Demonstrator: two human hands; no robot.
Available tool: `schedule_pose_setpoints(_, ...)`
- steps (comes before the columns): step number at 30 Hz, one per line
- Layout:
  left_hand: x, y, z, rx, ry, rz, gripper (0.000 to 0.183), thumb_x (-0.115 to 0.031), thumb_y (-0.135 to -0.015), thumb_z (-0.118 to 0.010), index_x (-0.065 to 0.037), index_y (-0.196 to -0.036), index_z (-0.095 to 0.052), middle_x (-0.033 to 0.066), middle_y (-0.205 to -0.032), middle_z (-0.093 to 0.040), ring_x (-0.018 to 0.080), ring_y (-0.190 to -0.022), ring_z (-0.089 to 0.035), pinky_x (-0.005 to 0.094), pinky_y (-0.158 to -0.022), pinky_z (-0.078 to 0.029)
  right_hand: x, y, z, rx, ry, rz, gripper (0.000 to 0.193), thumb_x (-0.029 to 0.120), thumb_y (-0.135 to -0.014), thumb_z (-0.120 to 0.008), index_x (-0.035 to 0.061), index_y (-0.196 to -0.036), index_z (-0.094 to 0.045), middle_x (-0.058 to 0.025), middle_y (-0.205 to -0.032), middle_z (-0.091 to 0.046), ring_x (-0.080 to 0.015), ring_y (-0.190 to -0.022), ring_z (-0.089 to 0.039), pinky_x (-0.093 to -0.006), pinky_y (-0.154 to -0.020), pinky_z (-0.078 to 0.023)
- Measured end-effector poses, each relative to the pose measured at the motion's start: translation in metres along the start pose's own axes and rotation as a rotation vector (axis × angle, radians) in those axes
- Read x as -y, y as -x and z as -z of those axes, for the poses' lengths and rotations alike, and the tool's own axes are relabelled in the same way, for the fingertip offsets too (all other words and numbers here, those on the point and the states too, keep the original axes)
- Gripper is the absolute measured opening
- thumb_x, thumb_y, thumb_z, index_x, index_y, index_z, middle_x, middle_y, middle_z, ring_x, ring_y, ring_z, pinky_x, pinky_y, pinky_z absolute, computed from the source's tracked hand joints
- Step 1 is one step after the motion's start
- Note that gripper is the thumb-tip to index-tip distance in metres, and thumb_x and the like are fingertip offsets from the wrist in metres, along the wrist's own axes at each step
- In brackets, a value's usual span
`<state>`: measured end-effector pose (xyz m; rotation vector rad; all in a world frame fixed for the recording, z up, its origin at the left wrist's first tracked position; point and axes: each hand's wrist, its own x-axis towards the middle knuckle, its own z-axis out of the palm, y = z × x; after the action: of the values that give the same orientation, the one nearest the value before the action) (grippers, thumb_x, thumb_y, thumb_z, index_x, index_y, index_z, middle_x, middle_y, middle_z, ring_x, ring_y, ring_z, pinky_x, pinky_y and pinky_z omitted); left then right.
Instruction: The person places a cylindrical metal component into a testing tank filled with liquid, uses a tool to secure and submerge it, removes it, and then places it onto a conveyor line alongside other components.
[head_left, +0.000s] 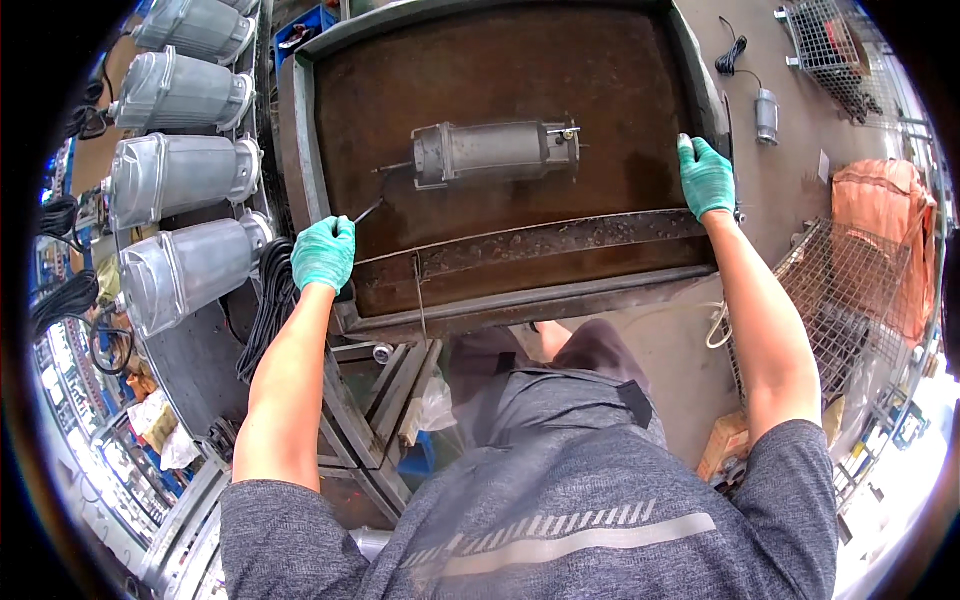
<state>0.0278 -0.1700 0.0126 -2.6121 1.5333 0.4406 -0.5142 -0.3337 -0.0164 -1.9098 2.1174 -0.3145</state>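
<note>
A grey cylindrical pump [495, 150] lies on its side in a wide metal tank [690, 60] of brown water. My left hand [323, 255], in a green glove, is closed at the tank's near left edge. From its fingers a thin dark cable [370, 210] runs toward the pump's left end. At the right side, my green-gloved right hand [707, 178] has its fingers bent over the tank's rim. A flat rusty metal bar [540, 242] spans the tank near me, its right end just below my right hand.
Several grey pump housings [190, 180] line a bench on the left, with a black cable coil [268, 312] hanging beside my left wrist. Wire baskets [820, 290] and an orange sack [885, 245] stand at right. A small pump [767, 115] lies on the floor.
</note>
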Motion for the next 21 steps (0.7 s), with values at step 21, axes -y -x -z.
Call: schedule_pose_setpoints(21, 0.0006, -0.0009, -0.0031, -0.008, 0.008, -0.011, 0.041, -0.043, -0.101, -0.056, -0.008, -0.089, -0.073, 0.0219, -0.092, -0.071, 0.0450, -0.086, -0.068, 0.0526, -0.076, -0.053, 0.0010, -0.0004, 0.0024, 0.023, 0.021, -0.037, 0.047, 0.050, -0.105, -0.051, 0.0072, -0.099, -0.069, -0.0285, -0.098, -0.070, -0.0503, -0.094, -0.065, -0.0574, -0.083, -0.052)
